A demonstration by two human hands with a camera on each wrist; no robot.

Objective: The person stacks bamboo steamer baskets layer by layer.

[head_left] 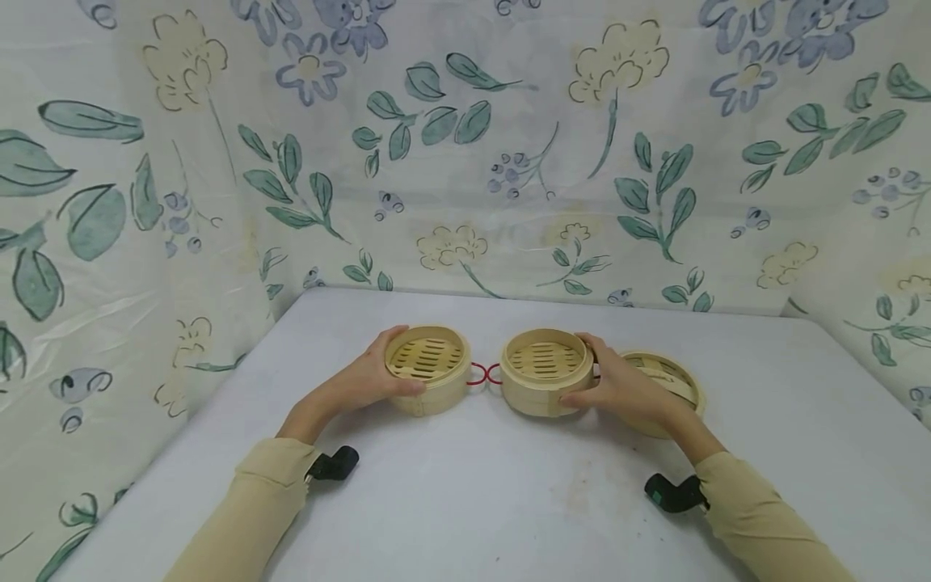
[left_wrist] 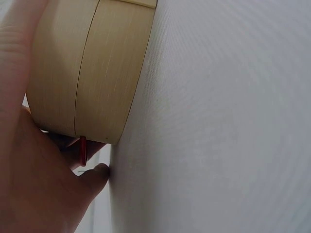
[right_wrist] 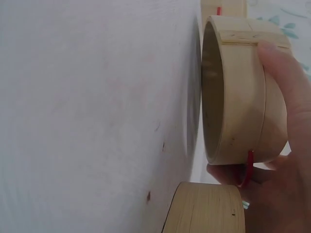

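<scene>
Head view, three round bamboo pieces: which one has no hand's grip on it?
The rightmost piece, partly hidden behind the right hand. The left slotted basket is held by the left hand, the middle slotted basket by the right.

The left sleeved forearm point(head_left: 254, 497) and right sleeved forearm point(head_left: 760, 513) reach forward, angled inward. The left hand point(head_left: 369, 378) grips, thumb on the near side, fingers on the far side. The right hand point(head_left: 624, 391) mirrors it; its fingers are partly hidden, so their exact curl is uncertain.
</scene>
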